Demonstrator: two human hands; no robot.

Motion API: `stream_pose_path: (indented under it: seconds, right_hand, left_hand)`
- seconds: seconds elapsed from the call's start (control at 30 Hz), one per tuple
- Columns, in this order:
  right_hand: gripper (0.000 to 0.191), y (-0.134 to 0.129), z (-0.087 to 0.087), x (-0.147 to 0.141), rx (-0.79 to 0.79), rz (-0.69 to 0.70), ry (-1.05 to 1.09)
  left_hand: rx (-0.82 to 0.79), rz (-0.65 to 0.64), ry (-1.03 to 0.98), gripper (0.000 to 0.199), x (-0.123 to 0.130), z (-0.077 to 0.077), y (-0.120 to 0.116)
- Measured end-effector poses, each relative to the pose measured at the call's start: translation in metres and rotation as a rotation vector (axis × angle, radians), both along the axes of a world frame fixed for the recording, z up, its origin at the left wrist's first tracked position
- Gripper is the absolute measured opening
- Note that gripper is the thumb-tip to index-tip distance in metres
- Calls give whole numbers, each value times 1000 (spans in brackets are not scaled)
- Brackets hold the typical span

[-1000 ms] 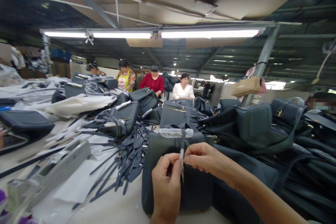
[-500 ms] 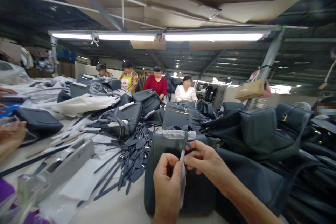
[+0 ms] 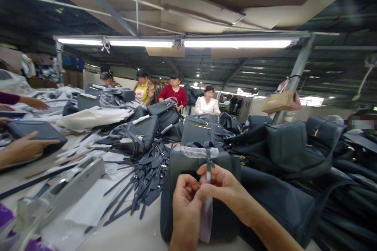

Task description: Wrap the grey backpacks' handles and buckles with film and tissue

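Observation:
A dark backpack-like bag (image 3: 224, 215) stands upright before me, its top handle (image 3: 196, 151) wrapped in clear plastic. From the handle a narrow strap (image 3: 209, 160) hangs down the front, with a pale translucent strip (image 3: 206, 219) below it. My left hand (image 3: 187, 200) is closed, its thumb and fingers pinching the strip at its left edge. My right hand (image 3: 220, 186) is closed on the same strip, just under the strap's end. The fingertips of both hands nearly meet, and they partly cover the strip.
Small dark straps with buckles (image 3: 150, 172) lie left of the bag. Further left are a tape dispenser (image 3: 61, 188) and a co-worker's hand (image 3: 32, 147) on another bag. More dark bags (image 3: 285, 145) crowd the right. Several people stand across the table.
My hands have come closer together on the strip, and its lower part now spreads wider. At the left, the co-worker's hand has moved right over the bag, and another sleeved arm has appeared.

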State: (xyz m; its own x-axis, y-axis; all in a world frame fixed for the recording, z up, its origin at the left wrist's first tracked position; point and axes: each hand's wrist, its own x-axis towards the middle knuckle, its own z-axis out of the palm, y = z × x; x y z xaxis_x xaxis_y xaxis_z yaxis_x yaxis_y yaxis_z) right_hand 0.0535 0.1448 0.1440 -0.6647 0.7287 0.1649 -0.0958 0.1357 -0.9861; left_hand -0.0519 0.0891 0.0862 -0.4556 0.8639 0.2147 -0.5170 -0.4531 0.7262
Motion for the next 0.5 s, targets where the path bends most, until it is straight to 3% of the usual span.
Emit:
stream_pose_path:
  seconds: [0.2,0.27,0.33,0.4,0.43,0.5]
  right_hand:
    - [39,-3,11,7,221,-31,-187]
    - [36,0,17,17,403,-213,-298]
    - [38,11,21,29,600,-516,-358]
    - [53,27,24,40,734,-730,-398]
    - [66,35,25,43,767,-735,-436]
    - [84,48,27,47,783,-600,-530]
  left_hand:
    - [6,-81,-144,43,-5,-15,10]
    - [-8,-63,-126,42,-8,-16,11]
    - [-17,-40,-109,40,-10,-14,9]
    - [-19,-23,-110,39,-12,-9,6]
    - [-18,-22,-110,40,-12,-8,6]
    - [-17,-26,-98,41,-14,-8,6]
